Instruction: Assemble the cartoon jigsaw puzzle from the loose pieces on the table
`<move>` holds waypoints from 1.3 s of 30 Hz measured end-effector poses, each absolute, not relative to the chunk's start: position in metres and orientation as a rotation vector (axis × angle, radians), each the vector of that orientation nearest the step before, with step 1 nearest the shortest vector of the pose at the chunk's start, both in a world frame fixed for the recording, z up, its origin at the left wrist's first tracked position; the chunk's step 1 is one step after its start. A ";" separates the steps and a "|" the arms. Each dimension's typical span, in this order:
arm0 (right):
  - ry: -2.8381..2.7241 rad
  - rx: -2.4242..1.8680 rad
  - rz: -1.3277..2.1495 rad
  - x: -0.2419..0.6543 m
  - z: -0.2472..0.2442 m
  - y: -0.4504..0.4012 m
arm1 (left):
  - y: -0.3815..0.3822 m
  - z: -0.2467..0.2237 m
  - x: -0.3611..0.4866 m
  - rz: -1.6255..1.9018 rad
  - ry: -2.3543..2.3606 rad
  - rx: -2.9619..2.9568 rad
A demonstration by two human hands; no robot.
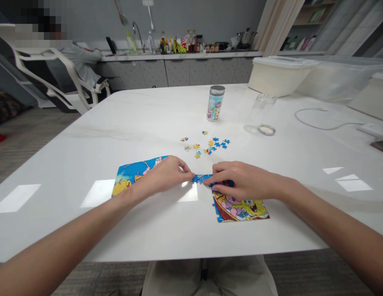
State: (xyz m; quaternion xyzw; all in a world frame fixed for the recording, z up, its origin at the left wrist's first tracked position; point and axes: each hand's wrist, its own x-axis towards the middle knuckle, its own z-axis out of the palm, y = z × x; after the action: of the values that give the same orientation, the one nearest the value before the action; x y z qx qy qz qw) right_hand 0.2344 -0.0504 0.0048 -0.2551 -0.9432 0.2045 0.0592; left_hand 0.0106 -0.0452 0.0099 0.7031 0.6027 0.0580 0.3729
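Note:
A partly assembled cartoon jigsaw puzzle (240, 210) lies on the white table, with a narrow blue strip of joined puzzle pieces (198, 178) reaching left from its upper edge. At the strip's left end, my left hand (171, 172) pinches a blue puzzle piece between thumb and fingers. My right hand (240, 181) rests over the puzzle's top, its index finger pressing on the strip and covering part of it. Under my left wrist sits a blue and yellow picture sheet (125, 179), partly hidden. Loose puzzle pieces (216, 144) are scattered just beyond both hands.
A cartoon-printed tin (215, 103) stands behind the loose pieces. To its right are a clear jar (261, 109), a round lid (267, 130) and a white cable (327, 126). Storage boxes (277, 76) line the back right. A person sits on a chair (72, 76) at far left.

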 end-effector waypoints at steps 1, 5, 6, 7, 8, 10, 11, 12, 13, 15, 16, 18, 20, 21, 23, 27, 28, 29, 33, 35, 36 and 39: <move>-2.855 -0.772 0.625 0.235 0.005 -0.050 | -0.045 0.010 0.011 0.146 1.546 1.801; -2.851 -0.760 0.637 0.235 0.005 -0.050 | -0.045 0.011 0.011 0.135 1.564 1.797; -2.850 -0.758 0.640 0.235 0.005 -0.050 | -0.044 0.010 0.012 0.132 1.567 1.796; -2.849 -0.759 0.642 0.235 0.005 -0.050 | -0.044 0.010 0.011 0.130 1.568 1.795; -2.849 -0.762 0.645 0.235 0.005 -0.050 | -0.044 0.010 0.011 0.129 1.566 1.794; -2.851 -0.772 0.651 0.235 0.005 -0.050 | -0.043 0.008 0.010 0.127 1.548 1.796; -2.855 -0.776 0.653 0.235 0.005 -0.050 | -0.043 0.008 0.009 0.130 1.533 1.797; -2.859 -0.777 0.654 0.235 0.005 -0.050 | -0.042 0.007 0.008 0.133 1.517 1.799; -2.862 -0.776 0.653 0.235 0.005 -0.050 | -0.042 0.006 0.008 0.137 1.501 1.800; -2.863 -0.776 0.650 0.235 0.005 -0.050 | -0.042 0.006 0.007 0.144 1.480 1.801; -2.863 -0.773 0.649 0.235 0.005 -0.050 | -0.042 0.006 0.007 0.147 1.477 1.802; -2.862 -0.771 0.652 0.235 0.004 -0.050 | -0.043 0.007 0.007 0.155 1.477 1.811; -2.863 -0.770 0.657 0.235 0.005 -0.050 | -0.044 0.008 0.009 0.164 1.480 1.820; -2.862 -0.769 0.659 0.235 0.005 -0.050 | -0.044 0.009 0.009 0.167 1.482 1.824; -2.860 -0.772 0.662 0.235 0.005 -0.050 | -0.045 0.010 0.010 0.166 1.488 1.829; -2.857 -0.772 0.668 0.235 0.006 -0.050 | -0.046 0.010 0.010 0.162 1.514 1.843; -2.855 -0.768 0.671 0.235 0.006 -0.050 | -0.046 0.009 0.010 0.162 1.519 1.850; -2.853 -0.766 0.674 0.235 0.006 -0.050 | -0.046 0.008 0.009 0.163 1.524 1.859; -2.860 -0.780 0.677 0.235 0.005 -0.050 | -0.047 0.005 0.010 0.179 1.552 1.923; -2.866 -0.776 0.679 0.235 0.005 -0.050 | -0.048 0.004 0.010 0.183 1.559 1.950; -2.868 -0.771 0.679 0.235 0.005 -0.050 | -0.048 0.003 0.010 0.186 1.556 1.961; -2.873 -0.767 0.670 0.236 0.005 -0.050 | -0.048 0.006 0.009 0.195 1.519 1.981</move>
State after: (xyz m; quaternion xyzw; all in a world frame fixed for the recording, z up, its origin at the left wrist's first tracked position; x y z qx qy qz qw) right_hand 0.2356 -0.0498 0.0055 -0.2513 -0.9415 0.2196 0.0466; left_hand 0.0092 -0.0482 0.0060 0.7514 0.5761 0.0738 0.3133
